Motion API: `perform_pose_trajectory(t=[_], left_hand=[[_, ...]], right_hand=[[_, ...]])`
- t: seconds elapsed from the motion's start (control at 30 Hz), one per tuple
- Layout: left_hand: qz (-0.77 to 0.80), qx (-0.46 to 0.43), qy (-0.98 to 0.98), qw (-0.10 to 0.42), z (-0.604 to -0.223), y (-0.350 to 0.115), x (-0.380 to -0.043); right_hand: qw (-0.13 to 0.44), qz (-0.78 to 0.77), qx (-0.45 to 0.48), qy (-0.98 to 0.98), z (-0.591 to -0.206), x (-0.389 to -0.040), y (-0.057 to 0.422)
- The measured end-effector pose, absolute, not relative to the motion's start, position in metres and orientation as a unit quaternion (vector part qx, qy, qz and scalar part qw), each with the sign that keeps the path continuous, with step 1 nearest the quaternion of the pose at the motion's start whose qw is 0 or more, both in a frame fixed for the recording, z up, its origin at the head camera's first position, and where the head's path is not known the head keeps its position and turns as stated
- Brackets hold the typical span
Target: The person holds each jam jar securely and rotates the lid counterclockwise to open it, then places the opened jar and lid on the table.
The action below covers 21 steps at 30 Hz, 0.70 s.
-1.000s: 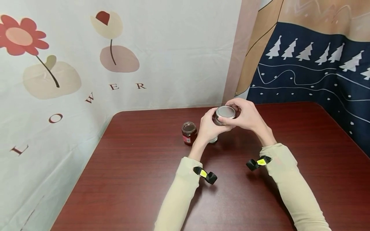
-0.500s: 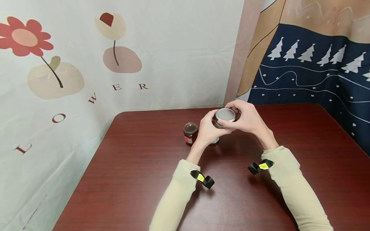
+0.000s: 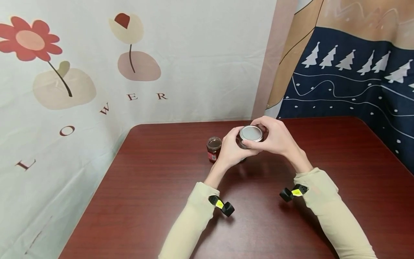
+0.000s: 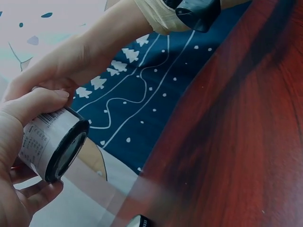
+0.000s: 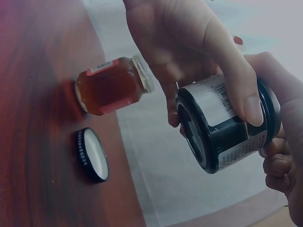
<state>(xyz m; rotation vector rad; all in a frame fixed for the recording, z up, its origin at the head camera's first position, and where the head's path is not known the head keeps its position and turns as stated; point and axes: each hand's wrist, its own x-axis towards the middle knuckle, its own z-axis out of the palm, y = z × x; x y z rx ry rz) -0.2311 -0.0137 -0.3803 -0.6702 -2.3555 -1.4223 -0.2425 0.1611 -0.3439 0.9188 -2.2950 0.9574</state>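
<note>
Both hands hold a small dark jar point(image 5: 213, 127) with a white label and a silver lid point(image 3: 251, 133), raised over the table. My left hand point(image 3: 232, 149) grips the jar's body, its thumb lying across the label in the left wrist view. The fingers and thumb of my right hand point(image 3: 275, 138) curl round the lid end. The jar is tipped, with its base toward the wrist cameras. An open glass jar point(image 3: 213, 149) of reddish-brown contents stands just left of my left hand. A black-rimmed lid point(image 5: 94, 153) lies near it, white inside up, mostly hidden in the head view.
The dark red wooden table point(image 3: 155, 201) reaches back to a pale flower-print cloth point(image 3: 200, 64) and a navy tree-print cloth point(image 3: 343, 82). Each sleeve carries a black wrist camera, one of them the left wrist camera point(image 3: 221, 205).
Both hands and the held jar have come slightly lower and nearer in the head view. The left hand now covers nearly all of the loose lid. Both hands keep their grip.
</note>
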Motion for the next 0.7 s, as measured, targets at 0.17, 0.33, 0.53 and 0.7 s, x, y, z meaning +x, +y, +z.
perform_pose_trajectory(t=[0.17,0.33,0.53,0.7], left_hand=[[-0.49,-0.244,-0.822,0.158,-0.382,-0.018,-0.226],[-0.489,-0.258,-0.817,0.166,-0.382,-0.021,-0.222],[-0.489,-0.267,-0.813,0.167,-0.382,-0.024,-0.217],[-0.486,-0.264,-0.815,0.175,-0.381,-0.026,-0.212]], right_hand=[[0.25,0.351,0.34,-0.836,-0.346,-0.238,0.158],[0.255,0.347,0.342,-0.835,-0.347,-0.234,0.156],[0.256,0.35,0.348,-0.831,-0.348,-0.229,0.153],[0.267,0.348,0.358,-0.824,-0.349,-0.226,0.151]])
